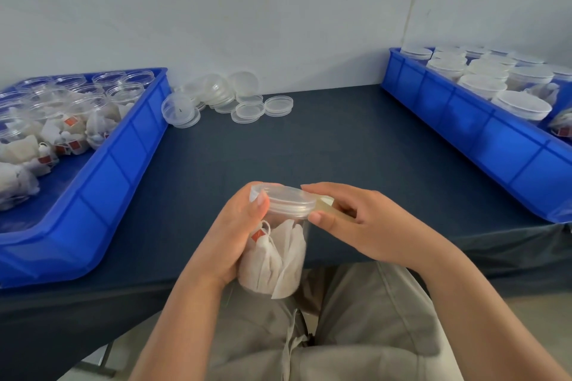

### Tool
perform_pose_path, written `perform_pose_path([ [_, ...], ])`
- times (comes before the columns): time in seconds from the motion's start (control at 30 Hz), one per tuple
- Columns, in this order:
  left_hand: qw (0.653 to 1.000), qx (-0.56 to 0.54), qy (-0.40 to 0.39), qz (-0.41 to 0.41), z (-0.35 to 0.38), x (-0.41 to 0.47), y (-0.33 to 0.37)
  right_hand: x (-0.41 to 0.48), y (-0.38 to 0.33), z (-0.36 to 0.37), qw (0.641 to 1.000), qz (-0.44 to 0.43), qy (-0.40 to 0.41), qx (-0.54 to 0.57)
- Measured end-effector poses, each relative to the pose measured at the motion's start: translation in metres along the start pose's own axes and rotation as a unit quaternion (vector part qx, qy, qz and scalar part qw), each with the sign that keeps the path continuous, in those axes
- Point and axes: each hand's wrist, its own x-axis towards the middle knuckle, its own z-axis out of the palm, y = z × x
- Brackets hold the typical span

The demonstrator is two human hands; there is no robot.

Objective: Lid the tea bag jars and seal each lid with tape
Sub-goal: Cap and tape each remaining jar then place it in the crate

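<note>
One wide-angle camera, worn on the person's head, sits above the table's near edge. It faces forward and down, across the tabletop to the wall behind its far edge. It is closest to that near edge: the left hand, the right hand, the jar and the tape they hold fill the lower middle, with the person's lap below the table's edge. A blue tray on the table's left side and another tray on its right side both run out of frame. The wide lens bows the table's edges.
</note>
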Motion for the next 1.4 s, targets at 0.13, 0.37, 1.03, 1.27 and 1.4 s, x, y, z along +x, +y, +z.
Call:
perform_pose_path([
  [0.13,0.994,0.1,0.03,0.043,0.001,0.003,0.008,-0.002,-0.005,0.002,1.0,0.003,0.023,-0.005],
  [0.37,0.954,0.248,0.143,0.083,0.025,-0.008,0.028,-0.006,-0.024,0.019,0.99,0.041,0.113,-0.068],
  [1.03,0.955,0.248,0.159,0.021,0.007,-0.002,0.033,-0.009,-0.008,-0.003,0.996,0.025,0.033,-0.079],
  [1.27,0.992,0.089,0.065,-0.064,0.007,-0.006,0.032,0.001,0.001,0.007,0.997,0.037,0.046,-0.055],
  [1.4,0.991,-0.007,0.022,-0.129,0.005,-0.008,0.021,0.004,-0.005,0.012,0.998,0.017,0.041,-0.032],
])
